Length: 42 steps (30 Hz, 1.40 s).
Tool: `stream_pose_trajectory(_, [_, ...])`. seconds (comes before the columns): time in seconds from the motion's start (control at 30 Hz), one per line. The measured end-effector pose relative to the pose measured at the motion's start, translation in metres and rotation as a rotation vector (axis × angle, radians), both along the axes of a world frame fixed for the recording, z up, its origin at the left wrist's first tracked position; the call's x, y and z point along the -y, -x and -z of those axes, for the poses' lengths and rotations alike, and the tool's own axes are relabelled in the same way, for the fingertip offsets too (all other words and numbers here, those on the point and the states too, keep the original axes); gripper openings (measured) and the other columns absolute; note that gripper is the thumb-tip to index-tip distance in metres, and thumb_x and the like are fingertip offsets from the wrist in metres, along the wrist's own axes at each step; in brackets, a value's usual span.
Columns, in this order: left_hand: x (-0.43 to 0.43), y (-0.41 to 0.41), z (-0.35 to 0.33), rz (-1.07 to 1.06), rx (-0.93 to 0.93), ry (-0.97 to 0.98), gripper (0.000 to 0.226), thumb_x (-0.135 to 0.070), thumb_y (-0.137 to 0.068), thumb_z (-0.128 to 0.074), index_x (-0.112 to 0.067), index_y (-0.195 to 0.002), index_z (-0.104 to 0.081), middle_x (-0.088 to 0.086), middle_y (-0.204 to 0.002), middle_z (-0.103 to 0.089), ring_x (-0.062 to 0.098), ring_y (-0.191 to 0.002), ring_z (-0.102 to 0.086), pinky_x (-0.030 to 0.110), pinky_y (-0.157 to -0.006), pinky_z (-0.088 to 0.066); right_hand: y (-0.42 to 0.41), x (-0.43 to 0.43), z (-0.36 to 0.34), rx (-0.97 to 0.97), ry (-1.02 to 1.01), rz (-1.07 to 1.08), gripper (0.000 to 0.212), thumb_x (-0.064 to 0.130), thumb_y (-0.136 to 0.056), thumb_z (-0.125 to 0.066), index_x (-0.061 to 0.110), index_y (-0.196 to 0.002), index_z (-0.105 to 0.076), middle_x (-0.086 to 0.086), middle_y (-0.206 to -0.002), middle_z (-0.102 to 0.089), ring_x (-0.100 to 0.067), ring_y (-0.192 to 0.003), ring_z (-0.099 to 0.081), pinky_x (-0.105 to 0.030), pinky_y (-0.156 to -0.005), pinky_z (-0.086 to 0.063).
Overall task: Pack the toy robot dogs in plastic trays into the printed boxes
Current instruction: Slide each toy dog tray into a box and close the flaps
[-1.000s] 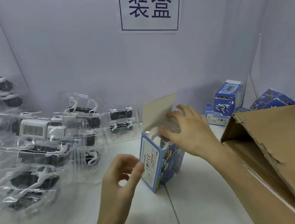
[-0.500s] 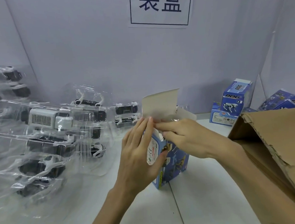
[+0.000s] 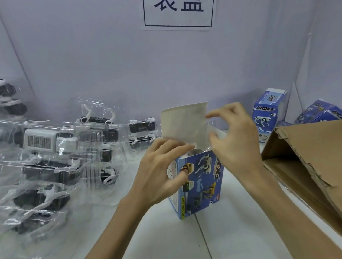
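A blue printed box (image 3: 206, 186) stands upright on the white table, its grey lid flap (image 3: 183, 125) raised. Clear plastic shows just inside the opening; the toy within is hidden. My left hand (image 3: 160, 174) grips the box's upper left corner, thumb on the printed front and fingers over the top edge. Above the box's right side, my right hand (image 3: 235, 142) hovers with fingers loosely curved, index tip at the lid's right edge and thumb by a small side flap. Several clear trays with black-and-white robot dogs (image 3: 49, 154) are piled at the left.
A torn brown cardboard carton (image 3: 314, 162) lies open at the right. More blue printed boxes (image 3: 267, 113) stand and lie at the back right against the wall. A printed sign (image 3: 177, 9) hangs on the back wall.
My left hand came up from the table and took hold of the box's left corner. My right hand lifted off the side flap toward the lid's edge, and the box turned a little.
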<state>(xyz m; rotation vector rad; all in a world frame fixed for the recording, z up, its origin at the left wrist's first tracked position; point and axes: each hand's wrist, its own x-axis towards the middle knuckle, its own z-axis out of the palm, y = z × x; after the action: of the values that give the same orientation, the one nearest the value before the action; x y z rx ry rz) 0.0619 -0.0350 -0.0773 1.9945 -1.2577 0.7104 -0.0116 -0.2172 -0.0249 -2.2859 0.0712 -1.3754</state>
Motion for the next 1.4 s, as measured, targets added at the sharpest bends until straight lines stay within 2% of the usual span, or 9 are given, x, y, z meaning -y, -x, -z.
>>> stream_pose_trajectory(0.13, [0.002,0.000,-0.001,-0.016,-0.029,-0.044,0.046,-0.041,-0.080,-0.051,-0.023,-0.117,-0.071,-0.011,-0.118,-0.064,0.014,-0.113,-0.048,0.031,-0.092,-0.044,-0.003,0.017,0.014,-0.237,-0.316,-0.205,0.042,0.005,-0.090,-0.065,0.024,-0.128,-0.062,0.018,-0.112,-0.061,0.007,-0.097,-0.059,-0.010,-0.079,-0.049])
stream_pose_trajectory(0.27, [0.002,0.000,0.000,-0.024,-0.026,-0.019,0.042,-0.043,-0.082,-0.049,-0.020,-0.109,-0.072,-0.011,-0.116,-0.065,0.014,-0.112,-0.050,0.036,-0.089,-0.047,0.002,0.017,0.031,-0.250,-0.224,-0.312,0.026,0.016,-0.102,-0.052,0.038,-0.110,-0.063,0.031,-0.104,-0.061,0.019,-0.098,-0.056,-0.004,-0.065,-0.048])
stream_pose_trajectory(0.4, [0.008,0.004,0.001,-0.086,-0.011,0.047,0.040,-0.053,-0.093,-0.049,-0.022,-0.101,-0.074,-0.013,-0.109,-0.066,0.013,-0.109,-0.052,0.036,-0.087,-0.047,0.004,0.024,0.031,-0.308,-0.157,-0.346,0.025,0.048,-0.101,-0.043,0.042,-0.117,-0.062,0.036,-0.105,-0.061,0.017,-0.105,-0.057,-0.005,-0.074,-0.049])
stream_pose_trajectory(0.57, [0.011,0.003,0.003,-0.018,-0.135,0.107,0.040,-0.049,-0.093,-0.051,-0.020,-0.100,-0.077,-0.014,-0.109,-0.068,0.010,-0.114,-0.051,0.035,-0.095,-0.044,-0.012,0.032,0.018,-0.242,-0.401,-0.387,0.034,0.010,-0.097,-0.061,0.039,-0.114,-0.059,0.014,-0.098,-0.073,0.001,-0.094,-0.066,-0.019,-0.072,-0.056])
stream_pose_trajectory(0.73, [-0.005,-0.007,-0.003,0.170,-0.339,0.147,0.040,-0.047,-0.091,-0.051,-0.019,-0.101,-0.078,-0.017,-0.116,-0.070,0.013,-0.128,-0.051,0.026,-0.103,-0.039,-0.018,0.037,0.014,-0.361,-0.562,-0.667,0.081,-0.007,-0.091,-0.062,0.037,-0.150,-0.028,0.019,-0.142,-0.047,-0.002,-0.128,-0.050,-0.018,-0.092,-0.052])
stream_pose_trajectory(0.93, [-0.016,-0.004,0.003,-0.016,-0.037,0.112,0.035,-0.037,-0.096,-0.046,-0.023,-0.098,-0.078,-0.021,-0.125,-0.066,0.013,-0.128,-0.047,0.045,-0.104,-0.034,-0.009,0.027,0.028,-0.239,-0.604,-0.842,0.055,-0.014,-0.093,-0.049,0.031,-0.120,-0.063,0.010,-0.116,-0.073,-0.012,-0.113,-0.065,-0.026,-0.087,-0.056])
stream_pose_trajectory(1.07, [-0.011,0.001,0.010,-0.010,0.004,0.203,0.029,-0.029,-0.097,-0.049,-0.018,-0.099,-0.076,-0.009,-0.123,-0.051,0.016,-0.113,-0.050,0.038,-0.091,-0.044,0.002,0.029,0.032,-0.211,-0.664,-0.922,0.051,0.002,-0.082,-0.038,0.026,-0.103,-0.078,0.003,-0.114,-0.074,-0.016,-0.116,-0.064,-0.026,-0.082,-0.058])
stream_pose_trajectory(1.27, [-0.007,0.003,0.017,-0.090,0.043,0.263,0.027,-0.024,-0.097,-0.050,-0.014,-0.109,-0.072,-0.006,-0.113,-0.065,0.015,-0.105,-0.055,0.041,-0.087,-0.046,0.013,0.018,0.036,-0.303,-0.555,-0.936,0.019,0.029,-0.091,-0.053,0.023,-0.085,-0.070,0.010,-0.120,-0.071,-0.013,-0.121,-0.062,-0.021,-0.075,-0.057])
stream_pose_trajectory(1.4, [0.002,0.016,0.025,-0.116,-0.132,0.478,0.021,-0.016,-0.095,-0.057,-0.011,-0.105,-0.075,-0.007,-0.112,-0.066,0.020,-0.104,-0.060,0.048,-0.085,-0.049,0.017,0.002,0.028,-0.324,-0.296,-0.779,0.028,0.049,-0.079,-0.066,0.026,-0.089,-0.055,0.019,-0.123,-0.068,-0.015,-0.124,-0.058,-0.036,-0.083,-0.057])
